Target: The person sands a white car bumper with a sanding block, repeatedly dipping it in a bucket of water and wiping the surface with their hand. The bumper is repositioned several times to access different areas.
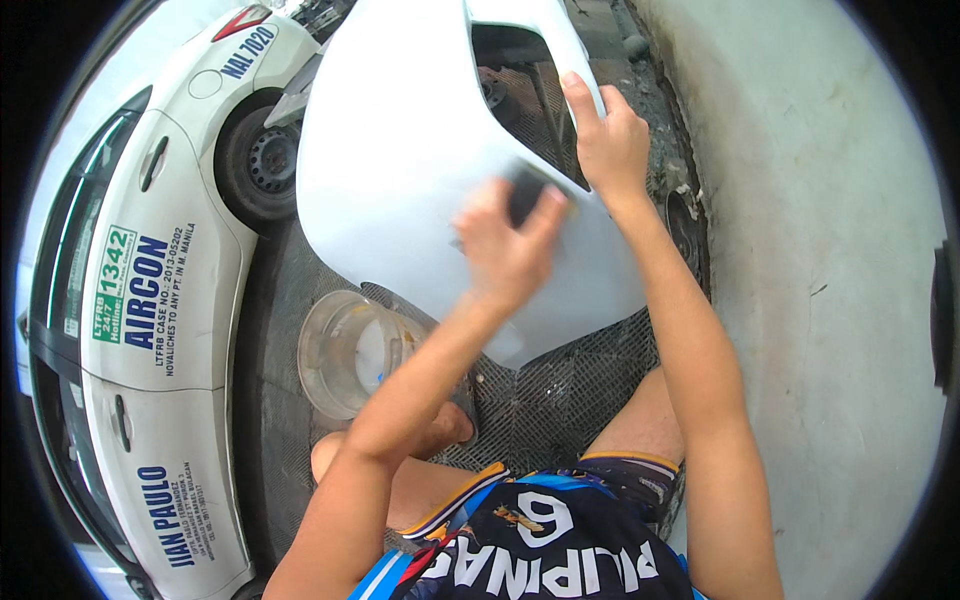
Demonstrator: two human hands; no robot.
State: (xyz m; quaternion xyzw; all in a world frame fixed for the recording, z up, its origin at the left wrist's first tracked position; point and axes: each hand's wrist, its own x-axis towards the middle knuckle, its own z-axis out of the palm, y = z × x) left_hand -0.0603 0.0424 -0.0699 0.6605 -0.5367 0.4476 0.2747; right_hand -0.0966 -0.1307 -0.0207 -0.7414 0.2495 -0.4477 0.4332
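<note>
Along the R side ran a pale wall, opp. a white car on the L, w/ dark textured floor btwn. Midway in that gap, in front of the person, was a big curved white panel; its long axis ran from the top of view down toward the person, drifting slightly R, near end narrowing to a blunt corner, w/ a long opening toward its R side. Pale bucket stood just beside the panel's lower L edge. R hand grasped the narrow strip R of the opening, thumb on the upper face, fingers round the outer edge. L hand gripped a dark block btwn thumb & fingers, by the opening's lower L edge.

Car was pt. cut off at the L rim; panel's far end ran out of view at top, underside & support hidden. L forearm covered pt. of bucket; contents unclear. L hand & block blurred, so couldn't tell if block touched panel.

Count: 1 wall, 1 car, 1 panel, 1 bucket, 2 hands, 1 block
</note>
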